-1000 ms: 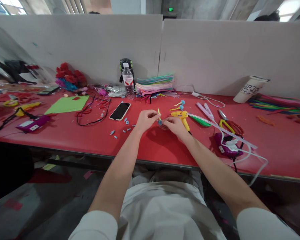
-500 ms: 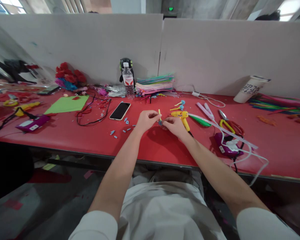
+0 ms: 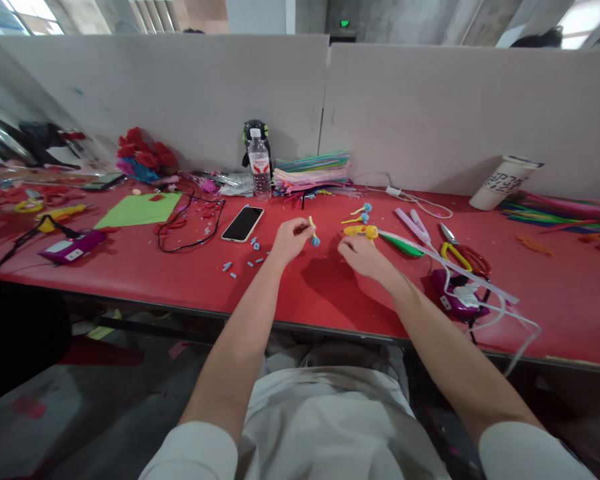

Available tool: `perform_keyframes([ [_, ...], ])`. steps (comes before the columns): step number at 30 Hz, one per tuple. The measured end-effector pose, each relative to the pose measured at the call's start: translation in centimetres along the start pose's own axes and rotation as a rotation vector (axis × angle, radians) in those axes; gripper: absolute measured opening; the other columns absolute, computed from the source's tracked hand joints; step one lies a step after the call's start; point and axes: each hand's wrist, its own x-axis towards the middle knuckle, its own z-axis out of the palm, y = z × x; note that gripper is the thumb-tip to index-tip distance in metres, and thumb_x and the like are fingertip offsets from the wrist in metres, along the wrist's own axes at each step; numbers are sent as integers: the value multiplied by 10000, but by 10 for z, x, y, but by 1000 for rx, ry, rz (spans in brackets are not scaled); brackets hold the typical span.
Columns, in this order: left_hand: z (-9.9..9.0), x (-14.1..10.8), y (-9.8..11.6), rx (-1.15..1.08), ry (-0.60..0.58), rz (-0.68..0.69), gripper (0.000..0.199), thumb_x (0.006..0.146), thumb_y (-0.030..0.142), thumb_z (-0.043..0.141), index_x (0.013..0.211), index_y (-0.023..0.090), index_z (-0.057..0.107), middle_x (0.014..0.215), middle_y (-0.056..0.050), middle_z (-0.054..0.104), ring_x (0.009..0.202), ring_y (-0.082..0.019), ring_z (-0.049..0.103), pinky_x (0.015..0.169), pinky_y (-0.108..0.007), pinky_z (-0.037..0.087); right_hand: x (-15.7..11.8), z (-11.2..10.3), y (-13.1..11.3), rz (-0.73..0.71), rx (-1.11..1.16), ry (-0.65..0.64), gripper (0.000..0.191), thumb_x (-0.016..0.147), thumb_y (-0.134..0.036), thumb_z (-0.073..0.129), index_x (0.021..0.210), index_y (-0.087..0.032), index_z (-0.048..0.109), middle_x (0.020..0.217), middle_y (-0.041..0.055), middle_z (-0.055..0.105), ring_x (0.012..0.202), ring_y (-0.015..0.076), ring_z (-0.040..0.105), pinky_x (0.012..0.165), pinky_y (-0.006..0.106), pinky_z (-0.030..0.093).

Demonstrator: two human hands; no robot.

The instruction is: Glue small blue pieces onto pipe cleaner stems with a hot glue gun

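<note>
Pinched in my left hand [image 3: 293, 240] is a small yellow stem with a blue tuft [image 3: 315, 241] at its lower end. My right hand [image 3: 361, 255] lies to the right, apart from the left one, beside the yellow glue gun [image 3: 361, 231]. Its fingers are curled, and whether they touch the gun's handle, which is hidden behind the hand, is unclear. Two similar yellow and blue pieces [image 3: 364, 218] rest behind the gun. Small blue bits [image 3: 251, 264] are scattered left of my left hand.
A phone [image 3: 243, 223], a water bottle [image 3: 260, 167] and a pipe cleaner bundle [image 3: 313, 173] stand or lie beyond my hands. At right are scissors [image 3: 463, 257], a purple box [image 3: 455, 293] with white cables, and a leaning cup [image 3: 505, 183]. Green paper [image 3: 137, 209] lies left.
My right hand has let go of the blue tuft and moved right, to the glue gun. My left hand still holds the piece, slightly further left.
</note>
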Motion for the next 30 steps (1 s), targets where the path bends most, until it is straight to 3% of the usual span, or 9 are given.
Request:
perform_keyframes([
  [3, 0, 2, -5, -40, 10, -19, 228, 803, 359, 607, 720, 147, 622, 696, -25, 648, 667, -128, 599, 700, -266, 488, -18, -18, -3, 6, -265, -252, 332, 839, -394, 542, 566, -205, 522, 602, 47, 594, 518, 147, 474, 528, 289, 292],
  [5, 1, 4, -8, -62, 23, -40, 223, 794, 358, 619, 729, 145, 622, 700, -29, 651, 670, -132, 610, 698, -269, 498, -32, -33, -4, 65, -383, -332, 383, 839, -491, 547, 584, -205, 555, 637, 64, 619, 531, 158, 506, 523, 289, 284],
  [8, 1, 4, -9, -84, 46, -53, 197, 776, 334, 638, 765, 136, 639, 735, -43, 668, 691, -137, 627, 700, -269, 508, -43, -51, 0, 258, -540, -285, 497, 823, -645, 495, 638, -194, 593, 680, 87, 636, 591, 189, 566, 537, 283, 302],
  [11, 2, 3, -7, -131, 74, -55, 221, 751, 278, 657, 910, 126, 669, 798, -53, 684, 724, -137, 642, 708, -262, 514, -36, -58, 12, 385, -583, -180, 561, 821, -695, 447, 758, -171, 636, 714, 101, 645, 640, 212, 600, 551, 283, 329],
  [16, 2, 3, -4, -120, 83, -65, 345, 732, 224, 668, 1058, 110, 666, 777, -45, 681, 714, -136, 646, 716, -262, 513, -3, -40, 31, 299, -385, -81, 452, 822, -571, 538, 933, -150, 658, 776, 99, 665, 699, 224, 617, 607, 293, 395],
  [20, -2, 5, -7, -125, 81, -97, 373, 739, 213, 669, 1094, 102, 654, 768, -52, 695, 716, -147, 657, 746, -285, 522, 10, -16, 34, 168, 100, 15, 378, 833, -461, 551, 1030, -149, 632, 862, 84, 683, 714, 196, 612, 645, 295, 459],
  [24, -8, 6, -13, -87, 110, -133, 346, 742, 180, 663, 1079, 101, 657, 752, -54, 702, 702, -150, 661, 763, -296, 526, 4, 1, 28, 184, 552, 28, 378, 783, -505, 615, 893, -144, 618, 791, 72, 670, 631, 153, 587, 606, 272, 478],
  [30, -11, 5, -17, -22, 115, -117, 327, 736, 171, 673, 1056, 103, 672, 781, -62, 717, 716, -151, 666, 760, -287, 529, -7, 11, 12, 172, 654, -57, 383, 778, -546, 628, 742, -165, 608, 687, 34, 626, 597, 127, 552, 592, 255, 458],
])
